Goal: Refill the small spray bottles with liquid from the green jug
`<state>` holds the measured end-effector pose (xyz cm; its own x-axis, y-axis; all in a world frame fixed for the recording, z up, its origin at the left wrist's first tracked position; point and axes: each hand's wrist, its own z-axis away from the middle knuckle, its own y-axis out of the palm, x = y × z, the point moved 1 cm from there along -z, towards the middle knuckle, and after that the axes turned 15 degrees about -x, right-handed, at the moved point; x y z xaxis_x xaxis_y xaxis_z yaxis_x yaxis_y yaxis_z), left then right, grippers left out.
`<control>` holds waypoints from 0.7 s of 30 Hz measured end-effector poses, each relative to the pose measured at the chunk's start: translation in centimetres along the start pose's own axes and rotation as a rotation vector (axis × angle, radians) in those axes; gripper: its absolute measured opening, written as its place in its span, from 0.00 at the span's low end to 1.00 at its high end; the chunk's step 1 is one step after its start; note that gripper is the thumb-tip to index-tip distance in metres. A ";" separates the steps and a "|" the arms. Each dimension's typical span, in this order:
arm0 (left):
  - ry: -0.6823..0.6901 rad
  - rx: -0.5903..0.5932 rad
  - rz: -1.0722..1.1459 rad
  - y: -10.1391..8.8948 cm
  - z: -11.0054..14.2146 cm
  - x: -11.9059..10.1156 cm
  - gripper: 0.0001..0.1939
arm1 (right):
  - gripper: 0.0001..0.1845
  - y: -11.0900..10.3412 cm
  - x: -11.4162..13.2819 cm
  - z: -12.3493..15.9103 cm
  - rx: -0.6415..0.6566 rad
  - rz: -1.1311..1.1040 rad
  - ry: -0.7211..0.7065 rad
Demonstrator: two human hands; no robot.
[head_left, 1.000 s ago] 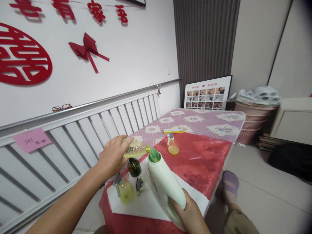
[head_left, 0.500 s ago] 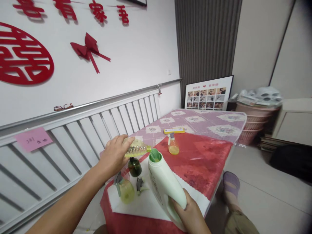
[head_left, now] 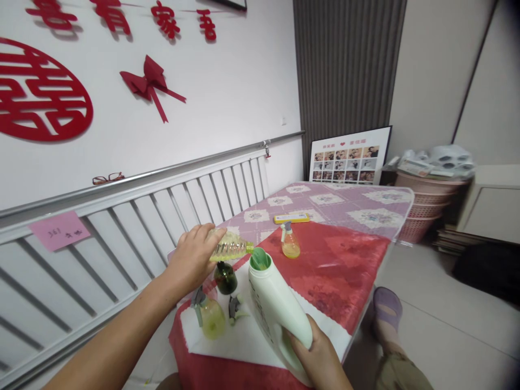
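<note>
My left hand [head_left: 193, 259] is closed round a small clear ribbed bottle [head_left: 229, 249] of yellowish liquid, tipped on its side with its mouth right at the green opening of a large pale green jug [head_left: 276, 307]. My right hand [head_left: 319, 357] grips that jug from below and holds it tilted over the table. Under the two bottles stand a dark green bottle [head_left: 225, 277], a yellow-green spray bottle [head_left: 210, 317] and a loose spray head [head_left: 233, 309] on a white sheet [head_left: 244, 338].
A table with a red cloth [head_left: 337, 271] and purple floral cover carries a small orange spray bottle [head_left: 290, 242] and a yellow flat case [head_left: 291, 218]. A white slatted rail [head_left: 134, 222] runs along the left. Pink baskets [head_left: 422, 203], a photo board [head_left: 347, 161] and my purple shoe [head_left: 387, 309] lie right.
Hands and bottles hold the same pose; the view has shifted slightly, so everything sits a little further right in the picture.
</note>
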<state>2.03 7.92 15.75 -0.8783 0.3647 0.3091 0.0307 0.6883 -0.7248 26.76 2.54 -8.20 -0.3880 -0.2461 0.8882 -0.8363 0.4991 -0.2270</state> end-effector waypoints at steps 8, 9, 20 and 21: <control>0.004 0.001 -0.008 -0.2 0.0 -0.1 0.34 | 0.07 0.0 0.0 0.0 0.005 0.001 -0.010; 0.006 -0.002 -0.012 -0.3 0.0 -0.2 0.34 | 0.07 -0.1 0.1 0.0 0.003 -0.006 -0.009; 0.005 0.003 -0.023 -0.3 0.0 -0.2 0.34 | 0.10 -0.4 0.7 -0.4 0.034 -0.017 0.066; 0.006 0.003 -0.023 -0.3 0.0 -0.2 0.34 | 0.10 -0.4 0.7 -0.4 0.051 -0.010 0.068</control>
<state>2.20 7.65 15.88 -0.8759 0.3525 0.3295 0.0092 0.6949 -0.7190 26.97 2.50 -7.37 -0.3535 -0.1933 0.9152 -0.8594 0.4536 -0.2361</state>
